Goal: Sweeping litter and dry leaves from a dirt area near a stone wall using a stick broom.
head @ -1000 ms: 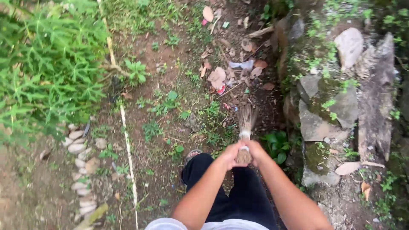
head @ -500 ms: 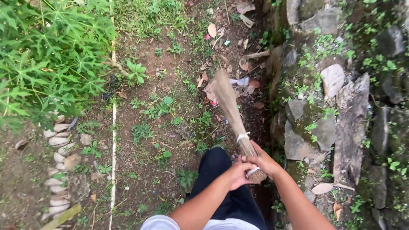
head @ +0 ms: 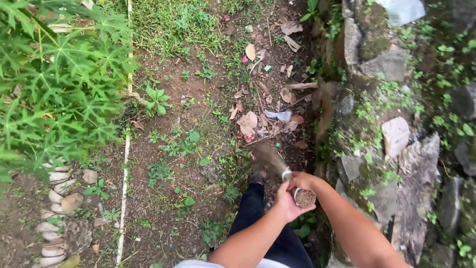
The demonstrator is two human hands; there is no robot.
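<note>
Moved: broom (head: 277,166) swung low, tip now blurred near the leaves (head: 248,123).
Grip: left hand (head: 286,203) and right hand (head: 301,179) both clasp its butt.
Progress: leaves unswept beside the wall (head: 377,64).

The person wears dark trousers (head: 255,213), a pale top (head: 198,264) and a sandal (head: 257,176); both forearms are bare.

Brown stick broom (head: 277,166), bound with white bands, bristles blurred near ground

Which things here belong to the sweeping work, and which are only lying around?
In the work:
- stick broom, held by left hand and right hand
- dry leaves and pink litter on the dirt

Only lying around:
- white stones
- pale pole
- stone wall
</note>
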